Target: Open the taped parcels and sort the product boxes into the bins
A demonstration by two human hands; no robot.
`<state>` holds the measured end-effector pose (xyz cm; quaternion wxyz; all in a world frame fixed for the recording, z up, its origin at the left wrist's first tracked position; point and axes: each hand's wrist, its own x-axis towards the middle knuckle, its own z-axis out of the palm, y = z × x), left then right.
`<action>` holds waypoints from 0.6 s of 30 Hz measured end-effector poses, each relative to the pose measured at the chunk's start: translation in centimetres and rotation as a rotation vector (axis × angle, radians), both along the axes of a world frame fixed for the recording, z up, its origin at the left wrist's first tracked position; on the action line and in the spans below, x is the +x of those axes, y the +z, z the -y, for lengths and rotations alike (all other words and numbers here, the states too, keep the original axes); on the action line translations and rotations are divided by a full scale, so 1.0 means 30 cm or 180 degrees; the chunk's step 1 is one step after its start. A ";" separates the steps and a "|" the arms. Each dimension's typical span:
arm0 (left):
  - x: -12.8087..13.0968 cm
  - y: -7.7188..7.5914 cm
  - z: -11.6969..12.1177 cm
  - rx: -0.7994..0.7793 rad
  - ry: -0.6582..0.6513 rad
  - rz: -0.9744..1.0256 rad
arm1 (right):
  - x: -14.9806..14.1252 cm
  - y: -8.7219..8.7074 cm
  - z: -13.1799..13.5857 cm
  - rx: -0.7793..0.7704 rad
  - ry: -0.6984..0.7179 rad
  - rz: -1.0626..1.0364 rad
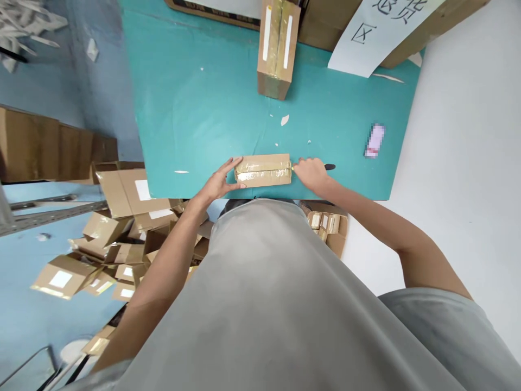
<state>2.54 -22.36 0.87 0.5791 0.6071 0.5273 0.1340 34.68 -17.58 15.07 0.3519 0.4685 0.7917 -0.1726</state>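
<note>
A small cardboard box (pixel 264 178) lies lengthwise near the front edge of the green table, with shiny tape along its top. A dark line runs along the tape's middle, and the seam looks parted toward the right end. My left hand (pixel 220 182) grips the box's left end, thumb on the near side and fingers on the far side. At the right end, my right hand (pixel 311 172) is closed around a box cutter (pixel 330 167). Its dark end sticks out to the right of the fist, and a small yellow part shows by the box; the blade is hard to make out.
A taller taped box (pixel 278 81) stands at the table's (pixel 195 108) far side, beside a white paper sign (pixel 362 38). A blurred-out pinkish item (pixel 374 141) lies at right. Cardboard boxes (pixel 122 244) are heaped on the floor at left. An open carton (pixel 336 241) holds smaller boxes below right.
</note>
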 end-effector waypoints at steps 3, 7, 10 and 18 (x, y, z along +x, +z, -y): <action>0.009 0.000 0.001 -0.0041 -0.0036 -0.0017 | 0.075 0.001 0.004 0.0012 -0.0054 -0.0046; 0.002 -0.016 0.007 -0.0146 0.0013 -0.0056 | 0.217 -0.028 -0.007 -0.0036 -0.0295 -0.0313; -0.018 -0.028 0.015 -0.0173 0.0111 -0.0038 | 0.350 -0.096 0.006 0.0119 -0.1035 -0.0849; -0.131 -0.040 0.047 -0.0228 0.0300 -0.0149 | 0.243 -0.434 0.145 -0.0408 -0.4610 -0.2851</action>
